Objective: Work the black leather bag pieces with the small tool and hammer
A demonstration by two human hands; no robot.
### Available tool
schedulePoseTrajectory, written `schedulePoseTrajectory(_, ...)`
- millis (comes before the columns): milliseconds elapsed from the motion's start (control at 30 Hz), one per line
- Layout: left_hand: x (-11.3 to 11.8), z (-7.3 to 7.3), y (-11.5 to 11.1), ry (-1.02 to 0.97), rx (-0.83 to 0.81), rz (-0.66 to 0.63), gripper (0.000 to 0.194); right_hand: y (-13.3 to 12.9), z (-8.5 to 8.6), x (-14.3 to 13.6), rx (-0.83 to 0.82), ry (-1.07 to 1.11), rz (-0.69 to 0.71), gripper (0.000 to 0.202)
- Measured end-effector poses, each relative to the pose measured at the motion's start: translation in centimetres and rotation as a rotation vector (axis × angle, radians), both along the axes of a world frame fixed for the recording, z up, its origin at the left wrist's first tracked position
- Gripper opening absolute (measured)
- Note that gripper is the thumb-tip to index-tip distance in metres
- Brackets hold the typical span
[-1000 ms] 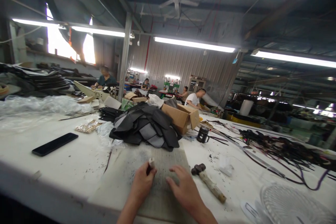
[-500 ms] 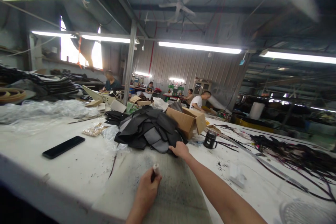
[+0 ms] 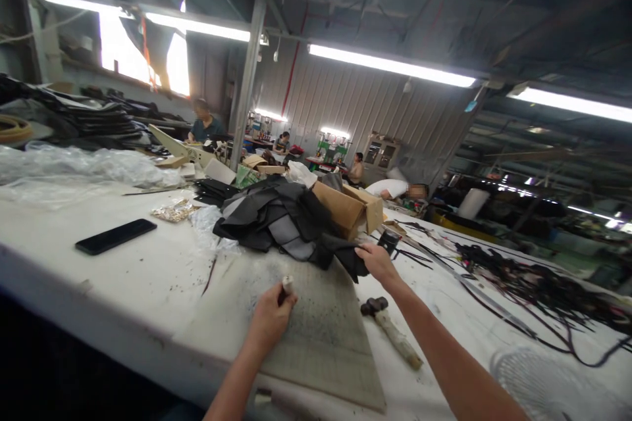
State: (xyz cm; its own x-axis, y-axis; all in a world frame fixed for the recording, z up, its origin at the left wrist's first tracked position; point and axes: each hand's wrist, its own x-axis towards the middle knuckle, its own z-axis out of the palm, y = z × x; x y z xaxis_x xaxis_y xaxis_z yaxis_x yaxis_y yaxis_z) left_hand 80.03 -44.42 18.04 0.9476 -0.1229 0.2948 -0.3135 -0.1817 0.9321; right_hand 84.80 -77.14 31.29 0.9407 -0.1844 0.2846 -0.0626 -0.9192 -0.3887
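My left hand is wrapped round a short tool with a pale round top, held upright above the worn greyish board. At the right end of a heap of black fabric pieces, my right hand pinches the edge of a black piece that stretches out from the pile. A hammer with a dark head and a pale wrapped handle lies right of the board, beneath my right forearm.
A phone and a bag of small metal parts lie to the left. Behind the heap is an open cardboard box, with a black mug beside it. Black straps cover the right side. Several people sit farther back.
My right hand has moved right, drawing a black piece out from the heap. The hammer now shows beside the board. The camera view has tipped down, and a person in white behind has bent lower.
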Motion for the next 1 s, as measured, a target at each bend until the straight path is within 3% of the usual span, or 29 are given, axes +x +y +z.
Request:
schedulePoseTrajectory(67, -0.1, 0.1, 0.0, -0.012, 0.006, 0.006, 0.020, -0.9, 0.3, -3.3, 0.020, 0.083, 0.068, 0.039)
schedulePoseTrajectory(167, -0.2, 0.4, 0.1, -0.013, 0.003, -0.002, 0.018, -1.9, 1.2, -7.6, 0.024, 0.285, 0.225, 0.034)
schedulePoseTrajectory(233, -0.2, 0.6, 0.1, -0.005, 0.011, -0.001, 0.018, -2.2, 1.7, -8.8, 0.023, 0.403, 0.308, 0.038)
schedulePoseTrajectory(300, -0.3, 0.7, 0.2, 0.000, 0.020, 0.002, 0.019, -2.0, 1.5, -8.5, 0.014, 0.417, 0.289, 0.049)
schedulePoseTrajectory(433, -0.4, 0.8, 0.1, 0.000, 0.028, 0.001, 0.023, -0.3, -1.4, -5.7, -0.058, 0.308, 0.069, 0.067)
schedulePoseTrajectory(567, -0.4, 0.6, -0.1, -0.007, 0.021, -0.006, 0.024, 2.0, -5.6, -5.0, -0.102, 0.314, -0.017, 0.094)
schedulePoseTrajectory(700, -0.3, 0.5, -0.1, -0.010, 0.028, -0.001, 0.025, 3.4, -7.1, -5.7, -0.144, 0.225, -0.084, 0.104)
schedulePoseTrajectory(833, -0.2, 0.6, 0.0, -0.013, 0.037, 0.010, 0.024, 4.2, -5.9, -6.6, -0.114, 0.173, -0.003, 0.076)
schedulePoseTrajectory(1000, -0.4, 1.0, 0.1, 0.000, 0.025, -0.010, 0.022, 5.0, -4.2, -8.2, -0.048, 0.224, 0.279, 0.051)
